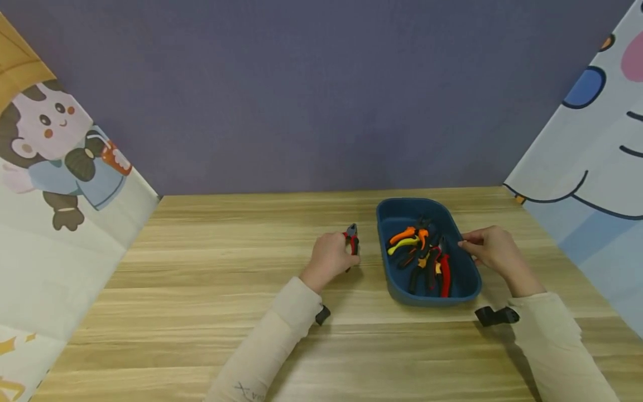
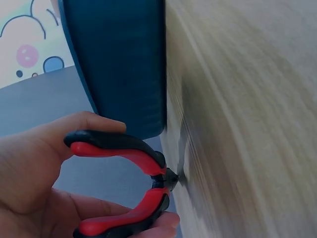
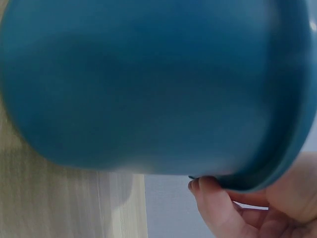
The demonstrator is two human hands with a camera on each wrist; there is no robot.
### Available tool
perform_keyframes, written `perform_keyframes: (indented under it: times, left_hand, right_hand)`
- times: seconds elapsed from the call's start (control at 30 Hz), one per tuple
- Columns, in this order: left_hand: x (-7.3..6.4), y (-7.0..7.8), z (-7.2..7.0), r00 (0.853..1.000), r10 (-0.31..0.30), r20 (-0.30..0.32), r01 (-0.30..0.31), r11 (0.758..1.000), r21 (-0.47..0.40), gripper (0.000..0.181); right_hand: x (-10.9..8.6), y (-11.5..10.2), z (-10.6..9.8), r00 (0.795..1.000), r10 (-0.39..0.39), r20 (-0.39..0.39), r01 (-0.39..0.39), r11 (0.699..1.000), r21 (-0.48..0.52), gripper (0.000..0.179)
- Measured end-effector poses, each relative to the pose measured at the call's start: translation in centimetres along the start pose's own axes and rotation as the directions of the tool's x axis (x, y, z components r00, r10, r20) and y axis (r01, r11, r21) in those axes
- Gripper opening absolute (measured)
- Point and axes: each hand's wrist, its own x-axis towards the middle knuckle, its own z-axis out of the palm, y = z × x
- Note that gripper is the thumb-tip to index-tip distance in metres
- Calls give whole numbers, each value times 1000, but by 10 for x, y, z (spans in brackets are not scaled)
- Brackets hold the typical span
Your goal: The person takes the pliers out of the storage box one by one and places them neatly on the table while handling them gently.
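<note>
Far left, one pale panel printed with a cartoon figure [image 1: 55,128]; next, one wood-grain table [image 1: 201,279], running the width between both side panels; one cream left sleeve [image 1: 268,340], dark marks near its lower end; one left hand [image 1: 329,258], holding the pliers [image 2: 157,167], thumb on one handle and fingers on the other; pliers red and black, handles spread, head angled toward the table just left of the bin, contact of the tip with the wood not certain; one blue bin [image 1: 427,301], rounded corners, standing on the table, containing a pile of hand tools with yellow [image 1: 403,244], orange and red [image 1: 445,276] grips; one right hand [image 1: 494,254], pinching the bin's right rim between thumb and fingers; one cream right sleeve [image 1: 557,346]; far right, one printed panel [image 1: 552,162], pale with black outlines
</note>
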Motion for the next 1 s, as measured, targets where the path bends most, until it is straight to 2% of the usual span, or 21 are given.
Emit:
perform_keyframes:
  times: [0.17,0.3,0.5,0.77,1.0]
  left_hand:
    - [1,6,-1,999,-28,40,25,996,89,35]
    - [2,14,-2,994,-73,86,58,984,168,39]
    - [3,20,3,985,-122,120,94,973,211,42]
    - [4,23,8,981,-142,133,99,953,285,43]
    - [4,24,14,985,-117,126,70,944,324,43]
  right_hand:
    - [0,2,0,1000,1,3,-1,1000,1,37]
    - [0,2,0,1000,5,8,-5,1000,7,37]
    - [0,1,1,1000,3,1,-3,1000,5,35]
    - [0,1,1,1000,-7,0,7,1000,-3,35]
    - [0,2,1,1000,6,12,-6,1000,-4,36]
